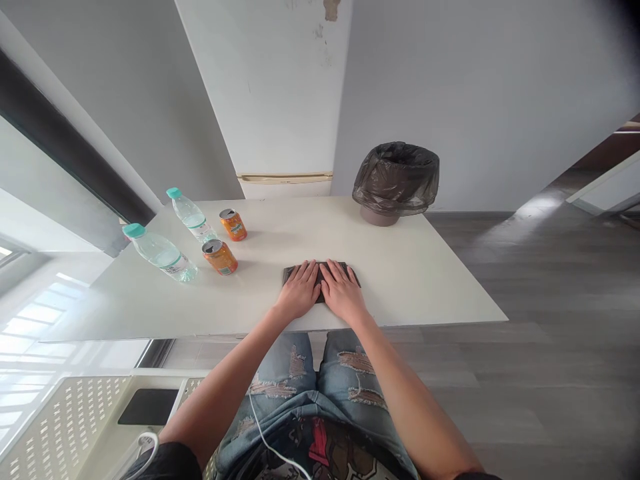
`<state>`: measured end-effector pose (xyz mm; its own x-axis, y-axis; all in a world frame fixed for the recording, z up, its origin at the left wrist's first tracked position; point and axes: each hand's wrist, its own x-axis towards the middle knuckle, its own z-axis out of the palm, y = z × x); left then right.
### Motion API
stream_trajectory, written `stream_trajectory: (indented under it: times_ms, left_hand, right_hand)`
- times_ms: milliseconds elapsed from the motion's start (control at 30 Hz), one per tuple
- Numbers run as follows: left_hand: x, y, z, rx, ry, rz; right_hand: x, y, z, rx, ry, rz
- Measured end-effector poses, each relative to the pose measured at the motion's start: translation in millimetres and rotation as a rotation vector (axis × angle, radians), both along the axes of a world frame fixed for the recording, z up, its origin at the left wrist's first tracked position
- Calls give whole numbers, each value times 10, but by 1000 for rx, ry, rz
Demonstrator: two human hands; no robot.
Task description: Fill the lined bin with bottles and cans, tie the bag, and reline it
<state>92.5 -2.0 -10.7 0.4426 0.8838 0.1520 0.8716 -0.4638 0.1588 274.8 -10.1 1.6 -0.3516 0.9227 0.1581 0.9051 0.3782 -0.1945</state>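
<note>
My left hand [301,289] and my right hand [342,288] lie flat, side by side, near the table's front edge. Their fingers are stretched out over a flat, dark, rectangular folded piece [321,297]. The palms and fingers cover most of it, and whether it is cloth or plastic I cannot tell. To the left stand two orange drink cans [220,257] with opened tops. Beside them are two clear plastic bottles [161,253] with turquoise caps.
On the back right of the white table [270,280] stands a small bin [380,217] lined with a dark translucent bag [400,187]. A white fridge [280,87] rises behind the table. At lower left is a perforated beige chair [65,420] with a dark flat object [150,406] on it.
</note>
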Motion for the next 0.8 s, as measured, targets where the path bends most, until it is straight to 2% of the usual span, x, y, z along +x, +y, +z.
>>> stream_trajectory:
  times_ms: [333,600,800]
  left_hand:
    - [7,1,6,-24,37,14]
    - [33,-37,57,-43,44,34]
    - [54,-50,93,-62,41,47]
  right_hand:
    - [7,21,-64,31,-4,-1]
    - [-3,12,-36,15,15,-12]
    - [-13,4,-60,-3,34,-92]
